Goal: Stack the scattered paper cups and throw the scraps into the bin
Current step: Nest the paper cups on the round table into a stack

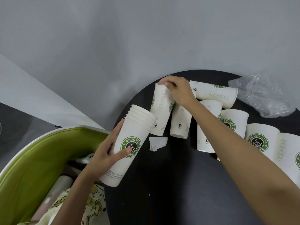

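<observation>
While the left hand (103, 151) grips the tilted stack of white, green-logoed paper cups (129, 143), mouth outward to receive, the right hand (177, 91) pinches a loose white paper cup (160, 109).

Loose cups (214, 94) are lying on the table (162, 200) behind and right of the paper scrap (157, 143); the bin (40, 159) is standing left of it.

Left hand (105, 150) curling around a stack of cups (132, 127), thumb lying across its front, bare left forearm coming up from the lower left, right arm stretching forward from the lower right, right hand (177, 90) pinching the far end of a single cup (160, 111) with its fingertips
</observation>
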Motion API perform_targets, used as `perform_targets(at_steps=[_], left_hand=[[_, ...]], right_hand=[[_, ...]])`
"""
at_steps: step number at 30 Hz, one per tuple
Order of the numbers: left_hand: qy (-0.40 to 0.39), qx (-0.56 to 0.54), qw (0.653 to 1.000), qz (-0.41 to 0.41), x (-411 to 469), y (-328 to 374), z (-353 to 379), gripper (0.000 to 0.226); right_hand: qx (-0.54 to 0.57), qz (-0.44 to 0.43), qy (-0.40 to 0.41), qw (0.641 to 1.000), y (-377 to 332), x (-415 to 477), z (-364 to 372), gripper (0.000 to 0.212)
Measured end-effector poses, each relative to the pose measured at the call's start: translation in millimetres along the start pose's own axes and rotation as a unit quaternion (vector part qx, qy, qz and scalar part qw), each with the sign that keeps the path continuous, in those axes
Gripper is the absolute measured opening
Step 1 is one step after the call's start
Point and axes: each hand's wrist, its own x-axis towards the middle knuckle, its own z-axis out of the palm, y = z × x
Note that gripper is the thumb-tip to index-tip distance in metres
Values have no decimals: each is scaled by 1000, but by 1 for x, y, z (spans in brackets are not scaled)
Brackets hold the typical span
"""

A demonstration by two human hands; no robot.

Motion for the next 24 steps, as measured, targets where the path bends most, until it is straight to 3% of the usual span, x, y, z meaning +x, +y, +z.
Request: perform_targets(at_steps=[13, 24], left_hand=[[-34, 35, 999, 17, -18, 7, 11, 79], [-74, 95, 993, 12, -13, 16, 10, 93]], right_hand=[[30, -19, 246, 969, -24, -24, -77, 27], [119, 31, 246, 961, -33, -64, -73, 26]])
